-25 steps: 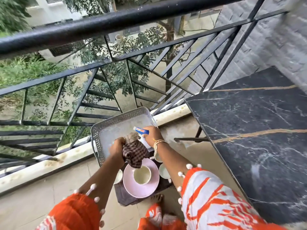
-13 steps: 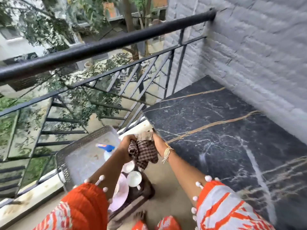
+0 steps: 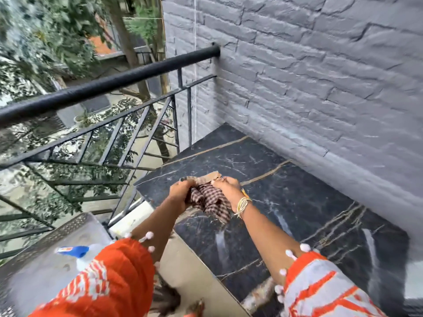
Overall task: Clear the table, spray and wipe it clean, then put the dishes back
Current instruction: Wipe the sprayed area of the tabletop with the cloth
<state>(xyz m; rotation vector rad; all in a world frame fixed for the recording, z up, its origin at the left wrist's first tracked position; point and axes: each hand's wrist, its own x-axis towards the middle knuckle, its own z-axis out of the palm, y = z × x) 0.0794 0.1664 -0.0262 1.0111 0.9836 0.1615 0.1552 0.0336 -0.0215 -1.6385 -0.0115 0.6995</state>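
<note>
A brown checked cloth (image 3: pixel 209 200) hangs bunched between my two hands above the near left corner of the black marble table (image 3: pixel 297 197). My left hand (image 3: pixel 180 192) grips its left side and my right hand (image 3: pixel 225 185) grips its right side. The tabletop is bare, with pale streaks on it. Down at the left, a spray bottle with a blue head (image 3: pixel 75 251) lies on a silver perforated tray (image 3: pixel 45 271). The dishes are hidden behind my left sleeve.
A black metal railing (image 3: pixel 109 88) runs along the left, with trees and a yard below. A grey brick wall (image 3: pixel 309 76) borders the table's far and right sides. Beige floor (image 3: pixel 190 277) shows between tray and table.
My view swung right from the tray and dishes to the table. Both hands carried the cloth up over the table corner. The spray bottle stayed on the tray.
</note>
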